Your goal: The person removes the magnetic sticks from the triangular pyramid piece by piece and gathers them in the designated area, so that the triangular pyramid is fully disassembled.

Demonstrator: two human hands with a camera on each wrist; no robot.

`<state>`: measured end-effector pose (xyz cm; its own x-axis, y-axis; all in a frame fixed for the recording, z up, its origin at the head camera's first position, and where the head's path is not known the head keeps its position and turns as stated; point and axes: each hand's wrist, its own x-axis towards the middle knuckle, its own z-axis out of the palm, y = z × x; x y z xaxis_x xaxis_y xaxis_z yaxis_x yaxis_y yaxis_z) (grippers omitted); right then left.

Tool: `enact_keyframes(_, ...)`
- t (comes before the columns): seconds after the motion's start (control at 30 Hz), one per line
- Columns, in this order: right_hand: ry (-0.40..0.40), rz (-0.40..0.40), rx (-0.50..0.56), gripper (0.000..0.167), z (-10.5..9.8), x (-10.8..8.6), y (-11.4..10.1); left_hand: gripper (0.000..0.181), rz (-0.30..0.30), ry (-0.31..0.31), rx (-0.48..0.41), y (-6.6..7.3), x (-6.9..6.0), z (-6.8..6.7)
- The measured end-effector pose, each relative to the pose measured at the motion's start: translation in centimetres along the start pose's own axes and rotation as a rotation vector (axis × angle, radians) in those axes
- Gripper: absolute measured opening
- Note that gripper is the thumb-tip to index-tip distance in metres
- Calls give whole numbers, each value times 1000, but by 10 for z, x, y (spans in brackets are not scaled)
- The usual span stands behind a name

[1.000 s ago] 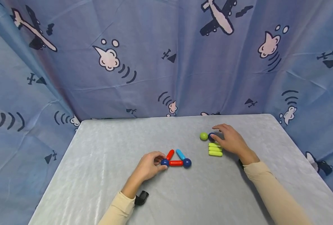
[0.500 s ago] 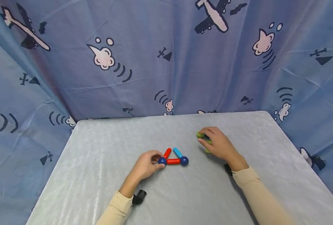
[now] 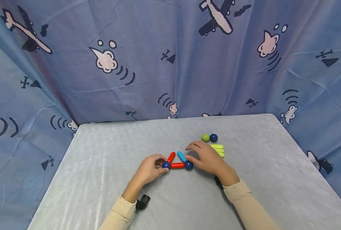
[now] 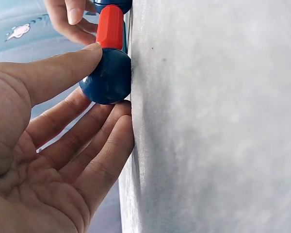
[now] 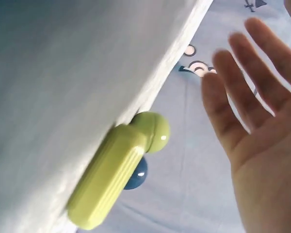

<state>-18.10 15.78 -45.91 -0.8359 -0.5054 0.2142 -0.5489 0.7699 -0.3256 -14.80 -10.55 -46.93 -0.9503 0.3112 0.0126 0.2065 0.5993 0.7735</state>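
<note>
One blue ball [image 4: 108, 80] peeks from the left grip [image 3: 149, 170].

HEAD: right grip [image 3: 207, 159] covered part of the lime rods [image 3: 218, 149]; whether it touched the right-hand blue ball [image 3: 189, 165] could not be told; left sleeve [image 3: 118, 213] and right sleeve [image 3: 247, 204] ran off the bottom | LEFT WRIST: top edge cut that ball | RIGHT WRIST: far blue ball [image 5: 137, 175] was partly hidden; worktop [image 5: 82, 73] was blurred
</note>
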Motion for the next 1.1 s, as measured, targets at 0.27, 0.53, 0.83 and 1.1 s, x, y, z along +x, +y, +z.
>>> enact_keyframes(0.27, -72, 1, -48, 35, 8, 10, -13, 29, -1, 4, 4, -1, -1, 0)
enact_keyframes(0.53, -180, -12, -73, 38, 10, 30, -14, 29, -12, -9, 6, -3, 0, 1)
enact_keyframes(0.83, -374, -11, -83, 38, -1, 52, -18, 29, -16, -5, 9, -1, 1, 1)
enact_keyframes(1.1, -386, 14, 17, 31, -1, 56, -17, 28, -7, -1, 7, -1, 1, 1)
